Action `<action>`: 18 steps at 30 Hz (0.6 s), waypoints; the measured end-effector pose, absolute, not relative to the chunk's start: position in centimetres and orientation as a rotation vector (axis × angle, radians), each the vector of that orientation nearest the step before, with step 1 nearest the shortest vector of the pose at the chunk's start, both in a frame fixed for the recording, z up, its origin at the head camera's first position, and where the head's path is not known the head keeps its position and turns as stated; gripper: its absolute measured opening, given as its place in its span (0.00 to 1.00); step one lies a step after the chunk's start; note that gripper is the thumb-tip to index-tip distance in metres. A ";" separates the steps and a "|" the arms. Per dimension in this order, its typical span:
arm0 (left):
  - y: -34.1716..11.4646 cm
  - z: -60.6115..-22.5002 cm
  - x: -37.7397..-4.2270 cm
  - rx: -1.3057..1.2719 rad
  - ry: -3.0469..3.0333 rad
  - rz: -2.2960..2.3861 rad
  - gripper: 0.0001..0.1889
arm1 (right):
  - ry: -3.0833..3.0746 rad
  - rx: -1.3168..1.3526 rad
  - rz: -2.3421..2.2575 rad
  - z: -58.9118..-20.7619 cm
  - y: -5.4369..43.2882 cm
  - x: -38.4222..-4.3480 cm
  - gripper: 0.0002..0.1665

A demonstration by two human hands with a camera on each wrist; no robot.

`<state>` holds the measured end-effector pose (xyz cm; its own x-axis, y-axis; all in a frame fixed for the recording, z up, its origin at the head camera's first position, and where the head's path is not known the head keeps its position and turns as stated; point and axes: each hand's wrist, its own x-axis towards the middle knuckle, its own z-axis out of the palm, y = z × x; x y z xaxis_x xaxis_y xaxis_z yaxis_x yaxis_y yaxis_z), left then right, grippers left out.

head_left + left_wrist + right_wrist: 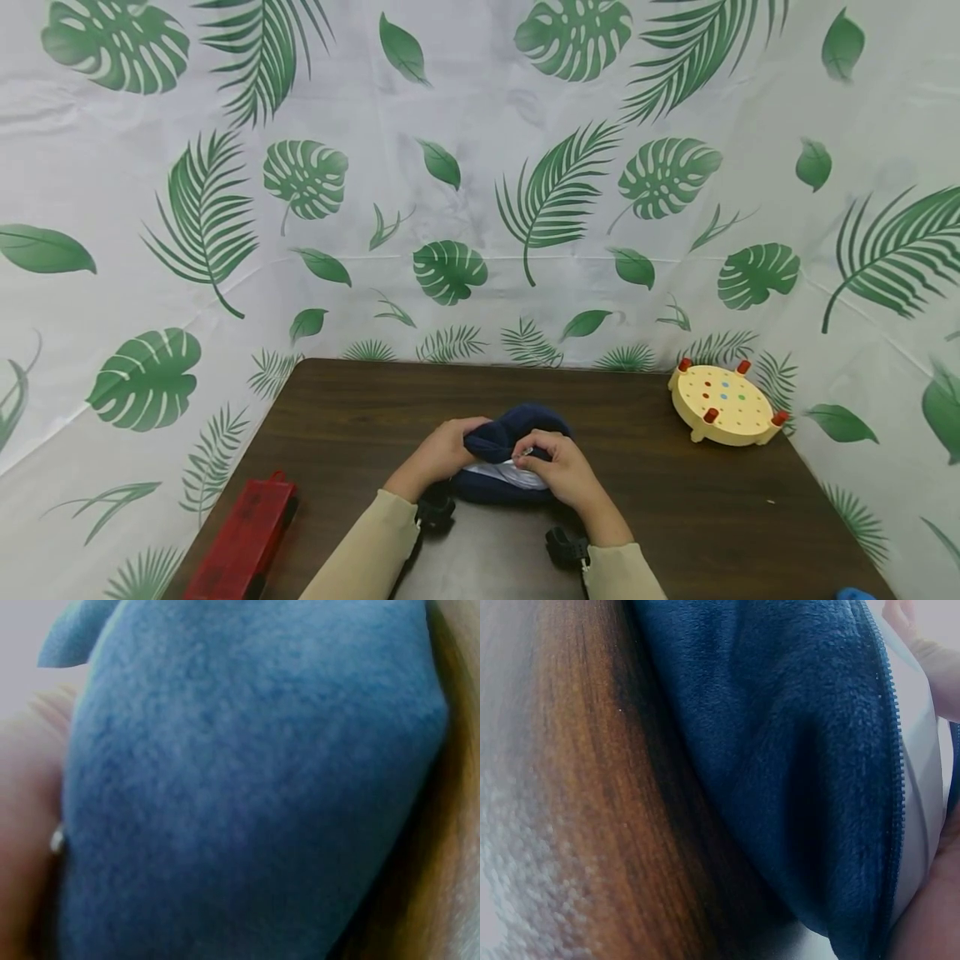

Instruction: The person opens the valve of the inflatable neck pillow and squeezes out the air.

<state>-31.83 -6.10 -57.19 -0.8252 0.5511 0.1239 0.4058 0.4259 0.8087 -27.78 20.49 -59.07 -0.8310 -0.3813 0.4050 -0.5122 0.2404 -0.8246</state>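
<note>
A navy plush neck pillow (491, 440) lies near the middle of the dark wooden table, its cover parted to show white inner material (501, 473). My left hand (442, 454) grips the pillow's left side, thumb against the fabric. From the right, my right hand (564, 473) bends its fingers at the opening and pinches a small pale piece there, too small to identify. Blue plush fills most of the left wrist view, with part of a hand at its left edge. Along the opening, the right wrist view shows zipper teeth (897, 750) beside the white material.
On the left side of the table (360, 400) lies a long red case-like object (243, 537). A round pale-yellow piece (723, 398) with red-tipped pegs stands at the back right. Something blue (853, 593) shows at the bottom right edge. Leaf-printed cloth hangs behind.
</note>
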 end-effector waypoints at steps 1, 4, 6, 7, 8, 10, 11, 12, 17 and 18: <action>-6.1 -57.2 -31.8 0.855 2.511 1.361 0.20 | -2.377 0.861 1.657 -59.1 20.5 -27.8 0.07; -6.1 -57.2 -31.8 0.857 2.504 1.365 0.20 | -2.384 0.860 1.660 -59.1 20.5 -27.7 0.07; -6.1 -57.1 -31.8 0.858 2.505 1.364 0.19 | -2.385 0.862 1.659 -59.1 20.5 -27.7 0.07; -6.1 -57.2 -31.9 0.863 2.507 1.362 0.19 | -2.383 0.864 1.658 -59.1 20.5 -27.8 0.07; -6.1 -57.2 -31.9 0.865 2.507 1.364 0.19 | -2.381 0.866 1.657 -59.1 20.5 -27.8 0.07; -6.1 -57.2 -31.9 0.872 2.510 1.365 0.18 | -2.376 0.870 1.656 -59.1 20.5 -27.8 0.07; -6.1 -57.2 -31.9 0.873 2.508 1.368 0.18 | -2.375 0.870 1.656 -59.0 20.5 -27.8 0.07; -6.1 -57.2 -31.9 0.873 2.503 1.373 0.18 | -2.374 0.872 1.654 -59.0 20.5 -27.8 0.07; -6.1 -57.4 -32.0 0.876 2.507 1.370 0.17 | -2.390 0.862 1.657 -59.0 20.5 -27.7 0.07; -6.1 -57.4 -32.0 0.877 2.509 1.367 0.17 | -2.397 0.859 1.659 -59.0 20.5 -27.7 0.07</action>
